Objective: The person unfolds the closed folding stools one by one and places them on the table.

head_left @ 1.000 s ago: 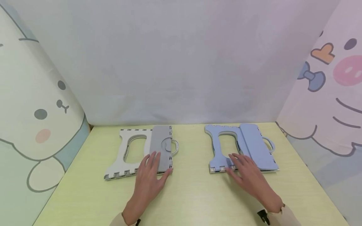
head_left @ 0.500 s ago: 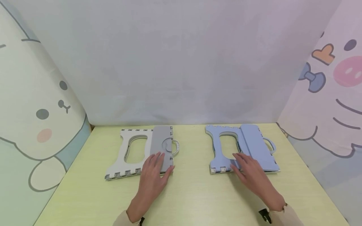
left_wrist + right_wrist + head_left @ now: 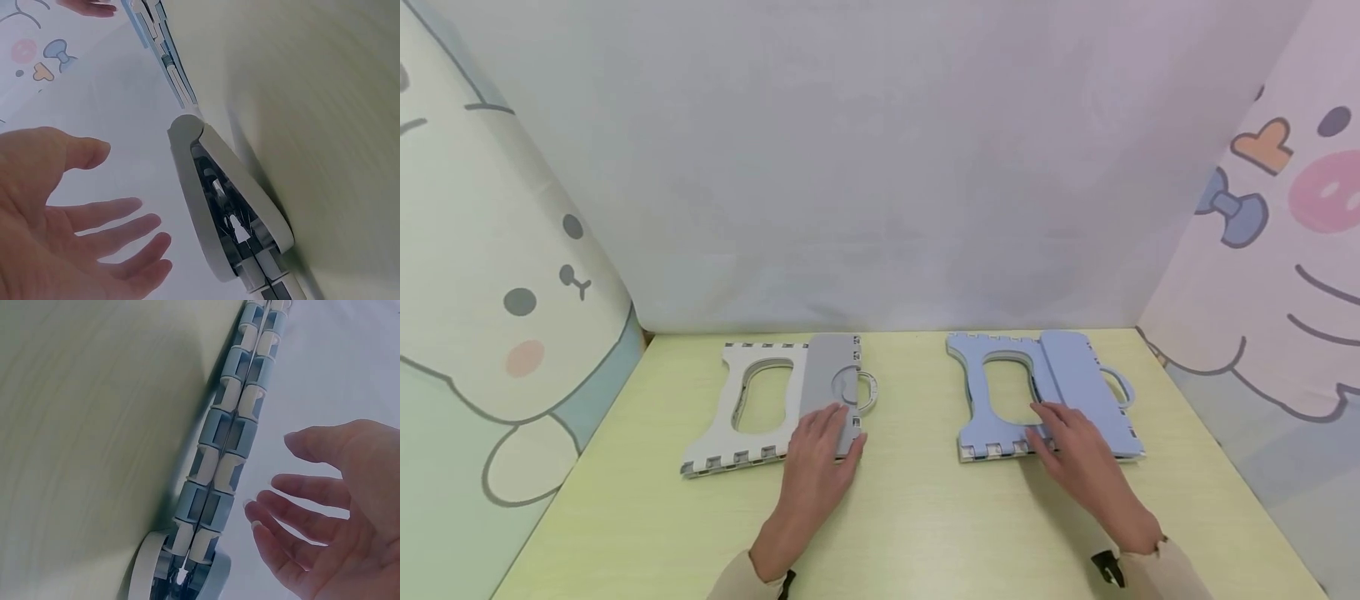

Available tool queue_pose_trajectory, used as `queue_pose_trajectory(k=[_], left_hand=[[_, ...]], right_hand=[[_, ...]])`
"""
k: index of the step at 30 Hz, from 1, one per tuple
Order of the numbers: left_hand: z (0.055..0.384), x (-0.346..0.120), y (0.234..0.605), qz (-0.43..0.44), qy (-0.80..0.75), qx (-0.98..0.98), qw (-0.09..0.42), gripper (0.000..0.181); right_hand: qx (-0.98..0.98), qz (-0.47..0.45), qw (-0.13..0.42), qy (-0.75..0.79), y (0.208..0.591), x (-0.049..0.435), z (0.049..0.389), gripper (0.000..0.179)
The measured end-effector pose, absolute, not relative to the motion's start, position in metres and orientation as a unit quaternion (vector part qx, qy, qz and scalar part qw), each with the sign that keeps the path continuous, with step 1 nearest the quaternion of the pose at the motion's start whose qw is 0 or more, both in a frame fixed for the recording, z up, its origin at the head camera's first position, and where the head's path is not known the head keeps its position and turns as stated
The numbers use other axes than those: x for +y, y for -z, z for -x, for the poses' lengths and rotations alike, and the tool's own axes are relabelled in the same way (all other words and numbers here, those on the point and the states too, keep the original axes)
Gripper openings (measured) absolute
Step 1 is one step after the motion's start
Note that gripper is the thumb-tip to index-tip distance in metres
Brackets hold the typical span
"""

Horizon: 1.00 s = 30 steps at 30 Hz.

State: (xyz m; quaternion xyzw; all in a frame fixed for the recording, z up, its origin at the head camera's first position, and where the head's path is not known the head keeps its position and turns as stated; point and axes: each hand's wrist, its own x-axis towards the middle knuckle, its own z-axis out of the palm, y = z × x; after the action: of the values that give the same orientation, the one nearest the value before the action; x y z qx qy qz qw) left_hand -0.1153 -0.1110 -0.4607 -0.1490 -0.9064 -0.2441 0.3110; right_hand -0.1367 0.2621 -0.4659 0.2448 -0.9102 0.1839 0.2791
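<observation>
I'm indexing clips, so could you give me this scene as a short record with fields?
Left grip: holding nothing, above the near edge of the white-and-gray folded stool
Right grip: holding nothing, above the near edge of the blue folded stool
Stool layout: both lying flat, side by side, apart
Surface: pale yellow table
Backdrop: plain cloth, cartoon figures either side

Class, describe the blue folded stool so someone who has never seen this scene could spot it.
On the pale yellow table, look to the right half. The blue folded stool lies flat there, with the right hand above its near edge. Its blue upper face and blue loop handle set it apart from the white and grey stool on the left.
</observation>
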Motion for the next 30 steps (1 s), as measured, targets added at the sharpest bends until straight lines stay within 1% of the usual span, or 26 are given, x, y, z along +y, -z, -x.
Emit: queue_pose_trajectory(k=[4, 14, 24, 30], left_hand=[[0.117, -0.108, 0.46, 0.15, 0.244, -0.906, 0.312, 0.04], [0.119, -0.1, 0.456, 0.152, 0.25, -0.912, 0.288, 0.04], [0.12, -0.09, 0.456, 0.159, 0.254, -0.913, 0.277, 0.038], [0.121, -0.082, 0.455, 0.17, 0.259, -0.91, 0.275, 0.038]], right_hand=[[-0.908, -0.243, 0.283, -0.193, 0.467, 0.264, 0.139, 0.042], [-0.908, -0.216, 0.299, -0.201, 0.467, 0.267, 0.144, 0.037], [-0.925, -0.152, 0.263, -0.228, 0.463, 0.272, 0.146, 0.032], [-0.925, -0.148, 0.265, -0.23, 0.465, 0.278, 0.149, 0.03]])
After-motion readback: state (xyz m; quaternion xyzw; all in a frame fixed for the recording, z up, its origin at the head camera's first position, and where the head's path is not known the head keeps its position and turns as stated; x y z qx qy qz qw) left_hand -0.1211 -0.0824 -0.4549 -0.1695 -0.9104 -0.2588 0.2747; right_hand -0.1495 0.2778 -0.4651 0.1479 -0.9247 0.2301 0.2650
